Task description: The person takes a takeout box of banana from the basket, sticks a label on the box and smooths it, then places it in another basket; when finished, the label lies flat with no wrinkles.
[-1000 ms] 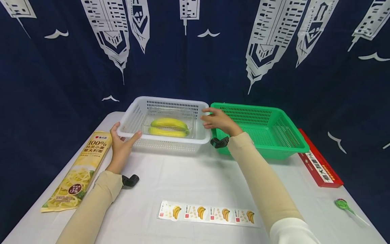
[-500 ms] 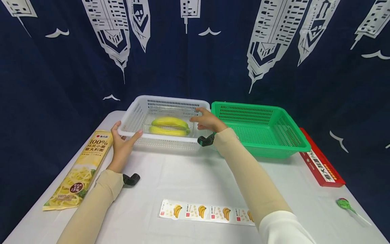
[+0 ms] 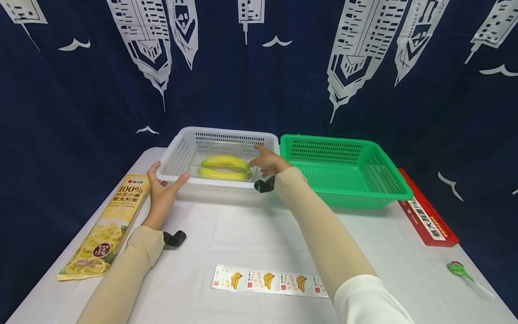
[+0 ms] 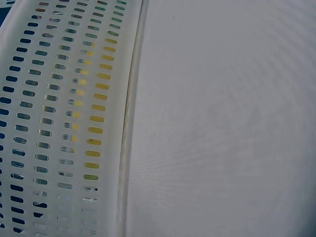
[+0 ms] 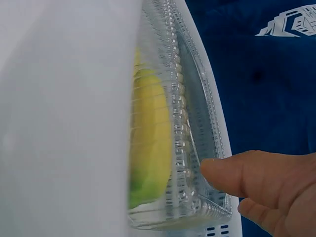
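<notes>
My left hand [image 3: 161, 198] holds the left front corner of a white plastic basket [image 3: 218, 182], thumb on the front rim and fingers at the left side. Inside the basket lies a clear plastic box [image 3: 206, 150] with yellow bananas [image 3: 224, 162] in it. Over the basket's right side, my right hand [image 3: 270, 161] reaches in with fingers spread. A fingertip meets the box's right end; in the right wrist view a digit of the right hand [image 5: 266, 185] lies at the edge of the clear box [image 5: 185, 148]. The left wrist view shows the basket's slotted wall [image 4: 111, 197], not the hand.
Against the white basket stands a green basket [image 3: 344, 200]. A red box [image 3: 433, 220] lies beyond it, with a green lollipop [image 3: 458, 270] nearer me. A yellow pasta packet [image 3: 103, 229] lies at left. Banana stickers [image 3: 267, 281] lie in front.
My right hand has moved left from the white basket's right rim to the end of the clear box. The left hand has stayed at the basket's corner.
</notes>
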The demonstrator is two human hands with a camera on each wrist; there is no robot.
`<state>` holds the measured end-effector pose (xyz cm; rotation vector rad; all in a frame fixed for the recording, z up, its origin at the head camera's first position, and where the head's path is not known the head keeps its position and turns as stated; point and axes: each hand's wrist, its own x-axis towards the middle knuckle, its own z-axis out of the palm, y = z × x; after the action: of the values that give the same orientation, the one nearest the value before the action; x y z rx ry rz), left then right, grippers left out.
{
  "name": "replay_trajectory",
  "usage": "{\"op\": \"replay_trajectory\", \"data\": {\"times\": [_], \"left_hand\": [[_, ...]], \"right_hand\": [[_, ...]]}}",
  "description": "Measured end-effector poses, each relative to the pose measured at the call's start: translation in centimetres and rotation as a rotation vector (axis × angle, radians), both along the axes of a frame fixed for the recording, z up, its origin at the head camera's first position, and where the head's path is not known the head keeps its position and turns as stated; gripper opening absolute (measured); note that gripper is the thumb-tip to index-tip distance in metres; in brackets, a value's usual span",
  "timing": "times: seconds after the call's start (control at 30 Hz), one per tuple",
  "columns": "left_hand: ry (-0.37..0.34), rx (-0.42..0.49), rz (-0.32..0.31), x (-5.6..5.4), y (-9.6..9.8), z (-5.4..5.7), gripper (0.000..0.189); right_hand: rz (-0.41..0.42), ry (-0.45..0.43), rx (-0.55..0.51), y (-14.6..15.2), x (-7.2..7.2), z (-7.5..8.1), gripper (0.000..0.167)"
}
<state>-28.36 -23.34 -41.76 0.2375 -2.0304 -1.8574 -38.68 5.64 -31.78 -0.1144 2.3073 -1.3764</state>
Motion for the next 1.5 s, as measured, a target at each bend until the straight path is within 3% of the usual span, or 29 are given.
{"op": "replay_trajectory", "data": {"times": [0.33, 0.57, 0.9, 1.5], "left_hand": [[-0.004, 0.005, 0.011, 0.1, 0.1, 0.3, 0.095], [-0.008, 0.02, 0.001, -0.1, 0.0, 0.3, 0.097], [0.01, 0.049, -0.001, 0.0, 0.0, 0.4, 0.097], [-0.007, 0.01, 0.005, 0.3, 0.0, 0.4, 0.097]], "right_hand": [[-0.007, -0.055, -0.006, -0.5, -0.4, -0.2, 0.089], [0.005, -0.094, -0.084, -0.5, -0.7, -0.4, 0.089], [0.029, -0.095, -0.092, -0.6, -0.8, -0.5, 0.089], [0.031, 0.033, -0.171, -0.5, 0.1, -1.1, 0.082]]}}
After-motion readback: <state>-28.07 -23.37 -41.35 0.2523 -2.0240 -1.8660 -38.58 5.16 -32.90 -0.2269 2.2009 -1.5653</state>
